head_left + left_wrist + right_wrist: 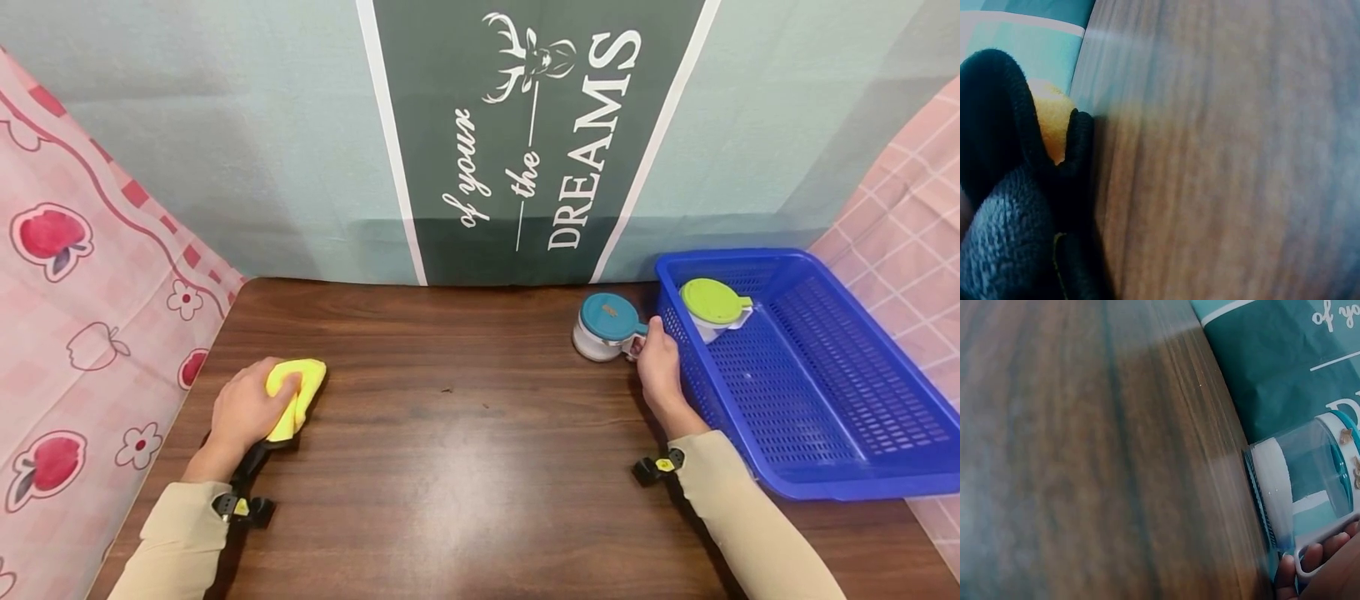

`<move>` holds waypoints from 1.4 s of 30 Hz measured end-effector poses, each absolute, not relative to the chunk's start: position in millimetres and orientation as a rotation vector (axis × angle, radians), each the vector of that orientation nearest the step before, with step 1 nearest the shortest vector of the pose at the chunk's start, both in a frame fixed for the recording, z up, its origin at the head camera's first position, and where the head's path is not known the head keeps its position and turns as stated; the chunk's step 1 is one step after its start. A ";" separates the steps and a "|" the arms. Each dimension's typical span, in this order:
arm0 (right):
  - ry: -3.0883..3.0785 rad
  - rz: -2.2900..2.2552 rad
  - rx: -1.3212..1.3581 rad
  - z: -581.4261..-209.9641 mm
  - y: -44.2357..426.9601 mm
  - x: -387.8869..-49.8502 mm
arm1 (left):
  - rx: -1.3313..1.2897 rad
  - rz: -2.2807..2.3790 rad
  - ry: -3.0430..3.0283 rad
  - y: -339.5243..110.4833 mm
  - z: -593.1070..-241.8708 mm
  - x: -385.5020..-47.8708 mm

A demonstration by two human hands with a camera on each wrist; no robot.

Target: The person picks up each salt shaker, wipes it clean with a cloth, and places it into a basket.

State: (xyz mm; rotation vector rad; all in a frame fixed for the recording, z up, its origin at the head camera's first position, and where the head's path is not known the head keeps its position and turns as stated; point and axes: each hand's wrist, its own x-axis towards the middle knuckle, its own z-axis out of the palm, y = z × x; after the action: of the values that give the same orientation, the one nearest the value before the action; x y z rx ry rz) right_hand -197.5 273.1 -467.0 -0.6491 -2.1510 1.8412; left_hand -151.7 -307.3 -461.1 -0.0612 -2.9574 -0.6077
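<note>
My left hand (247, 404) grips a folded yellow cloth (302, 392) on the left part of the table. In the left wrist view its dark grey side shows large, with a bit of the yellow cloth (1054, 119) behind it. Near the table's back edge, my right hand (662, 367) holds a clear seasoning jar (597, 343) by its white handle. The jar has a teal lid and stands upright beside the blue basket. White contents (1274, 481) fill its lower part in the right wrist view, where my fingers (1315, 555) curl through the handle.
A blue perforated basket (832, 485) stands at the right, holding a similar jar with a lime-green lid (711, 301). Small dark specks (447, 390) lie on the brown wooden table (450, 475). Fabric hangs behind the table and along both sides.
</note>
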 end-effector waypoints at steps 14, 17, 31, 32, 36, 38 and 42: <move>-1.963 2.049 -0.668 -470.6 272.1 -203.0 | -0.058 -0.613 -2.965 -308.1 -461.9 -150.9; -1.958 2.039 -0.695 -470.6 270.5 -203.5 | -0.056 -0.612 -2.969 -308.2 -461.8 -151.2; -1.814 2.136 -0.703 -463.2 255.3 -201.2 | -0.042 -0.616 -2.969 -307.3 -461.8 -152.6; -1.806 2.137 -0.701 -461.8 254.0 -200.6 | -0.042 -0.615 -2.970 -307.4 -461.8 -152.8; -1.761 2.170 -0.690 -456.9 248.0 -199.0 | -0.045 -0.609 -2.977 -307.8 -461.4 -153.5; -1.728 2.194 -0.691 -454.7 244.9 -198.0 | -0.048 -0.606 -2.978 -308.1 -461.3 -153.9; -1.711 2.208 -0.670 -449.8 238.3 -194.8 | -0.067 -0.604 -2.978 -308.2 -460.6 -154.1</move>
State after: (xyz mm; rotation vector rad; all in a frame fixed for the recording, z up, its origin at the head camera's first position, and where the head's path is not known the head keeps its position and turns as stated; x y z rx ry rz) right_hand -194.8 238.3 -449.8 -0.6698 -1.7107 2.2084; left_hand -154.1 -308.2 -460.6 -0.0668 -2.9783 -0.6043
